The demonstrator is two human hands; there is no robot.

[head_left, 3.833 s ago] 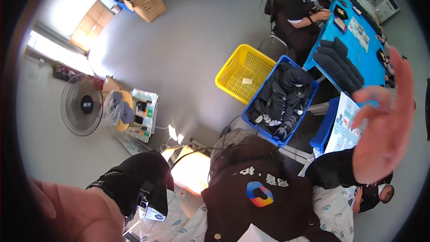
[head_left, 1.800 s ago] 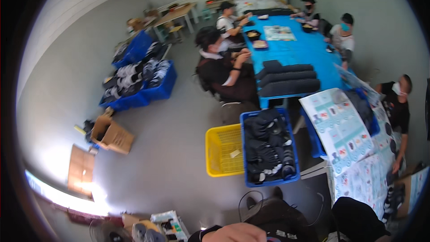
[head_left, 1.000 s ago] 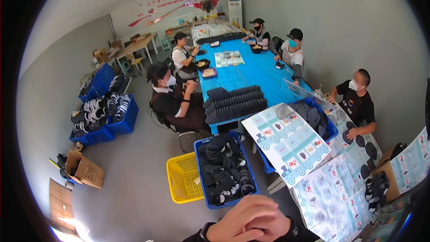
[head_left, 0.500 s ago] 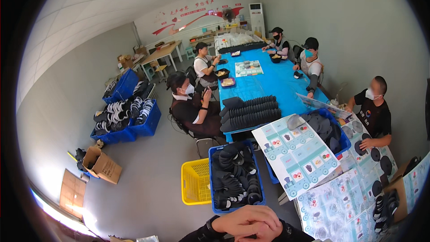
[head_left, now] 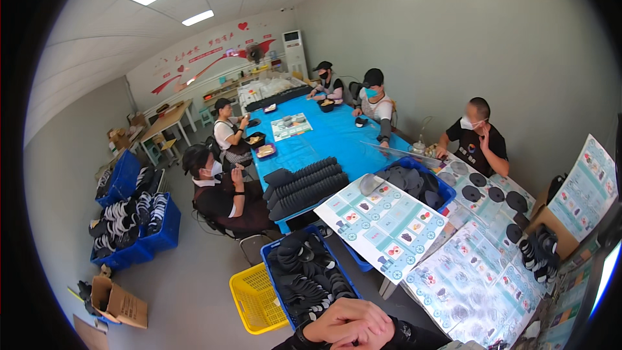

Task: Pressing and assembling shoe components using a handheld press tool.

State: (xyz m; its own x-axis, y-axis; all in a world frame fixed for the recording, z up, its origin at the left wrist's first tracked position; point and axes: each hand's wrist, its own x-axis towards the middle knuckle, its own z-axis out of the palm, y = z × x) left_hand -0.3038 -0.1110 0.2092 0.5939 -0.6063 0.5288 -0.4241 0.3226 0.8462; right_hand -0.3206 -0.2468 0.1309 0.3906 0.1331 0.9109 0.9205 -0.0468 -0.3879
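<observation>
Lower edge crops both forearms. Left hand lies over right hand, hiding most of its fingers; can't tell if anything's between the palms. Hands block blue bin's near end; the bin hides yellow basket's right side. Food in far bowl too small to identify. Bright panel cut at right rim.

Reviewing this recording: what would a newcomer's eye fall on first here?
Probably the bright blue table cover in the middle, with rows of dark curved pieces stacked at its near end. Then the yellow basket at lower centre-left, right beside a blue crate of dark items. At the bottom edge, the person's left hand lies over the right hand.
</observation>
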